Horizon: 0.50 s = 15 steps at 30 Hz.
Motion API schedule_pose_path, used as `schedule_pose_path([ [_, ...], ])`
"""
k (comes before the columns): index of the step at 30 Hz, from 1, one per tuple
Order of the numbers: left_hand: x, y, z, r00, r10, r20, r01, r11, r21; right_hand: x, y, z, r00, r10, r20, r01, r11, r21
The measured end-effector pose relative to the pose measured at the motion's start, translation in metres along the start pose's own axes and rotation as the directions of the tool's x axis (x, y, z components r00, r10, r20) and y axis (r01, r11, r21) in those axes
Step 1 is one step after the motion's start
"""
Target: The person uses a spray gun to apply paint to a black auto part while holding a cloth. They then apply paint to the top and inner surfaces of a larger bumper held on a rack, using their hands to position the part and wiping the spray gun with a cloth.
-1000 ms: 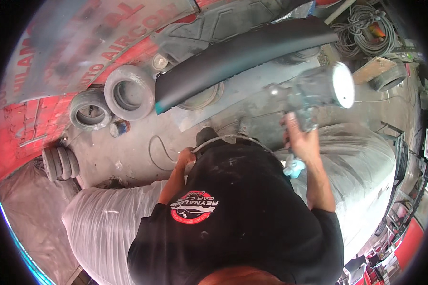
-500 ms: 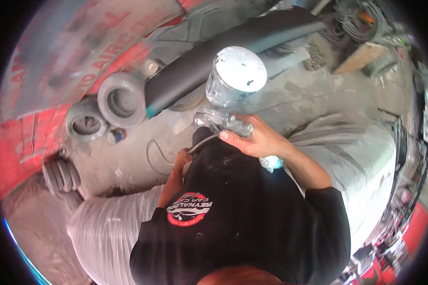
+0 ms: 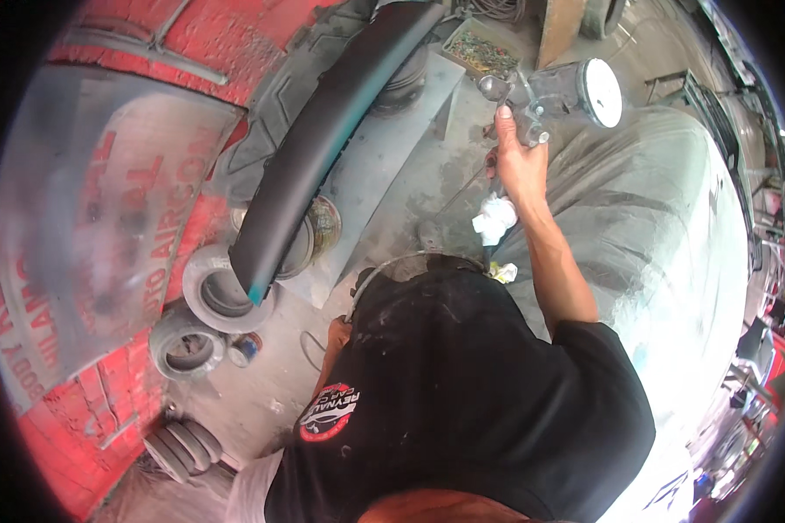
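My right hand (image 3: 515,161) grips a metal spray gun (image 3: 519,109); its paint cup with a white lid (image 3: 597,91) lies tilted to the right. Crumpled pale wrap (image 3: 494,218) hangs around the fitting below the handle. My left hand (image 3: 338,328), partly hidden by the black shirt (image 3: 453,392), is closed around an air hose (image 3: 359,288). Beyond both hands, a long dark curved panel (image 3: 305,157) with a teal edge rests on round supports and a can (image 3: 323,218), over a pale sheet (image 3: 340,261).
A red brick wall (image 3: 201,35) with a signboard (image 3: 78,218) runs along the left, tires (image 3: 174,349) beside it. A plastic-covered object (image 3: 654,218) stands close on my right. A wooden board (image 3: 556,30), a box of small debris (image 3: 475,52) and a metal frame (image 3: 672,87) sit at the back.
The view has swung round, so the panel now runs more steeply. My right hand has raised the spray gun away from my body, turning the cup's lid from upward to sideways.
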<state>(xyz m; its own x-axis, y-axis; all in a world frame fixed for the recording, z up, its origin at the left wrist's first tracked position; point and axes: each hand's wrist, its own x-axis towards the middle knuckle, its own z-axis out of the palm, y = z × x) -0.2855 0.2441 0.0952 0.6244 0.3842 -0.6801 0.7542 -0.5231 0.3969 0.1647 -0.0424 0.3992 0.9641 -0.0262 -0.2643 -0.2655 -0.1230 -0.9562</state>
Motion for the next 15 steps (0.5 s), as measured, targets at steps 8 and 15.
schedule_pose_path([
  [8,0.029,0.034,-0.037,0.992,0.072,0.107,-0.076,0.997,0.029,-0.065,0.001,-0.014,0.702,0.098,0.706,-0.010,0.992,-0.128],
  [15,0.073,-0.056,0.021,0.989,0.110,0.099,-0.113,0.993,0.030,-0.060,-0.016,-0.002,0.583,0.176,0.793,0.077,0.960,-0.270],
])
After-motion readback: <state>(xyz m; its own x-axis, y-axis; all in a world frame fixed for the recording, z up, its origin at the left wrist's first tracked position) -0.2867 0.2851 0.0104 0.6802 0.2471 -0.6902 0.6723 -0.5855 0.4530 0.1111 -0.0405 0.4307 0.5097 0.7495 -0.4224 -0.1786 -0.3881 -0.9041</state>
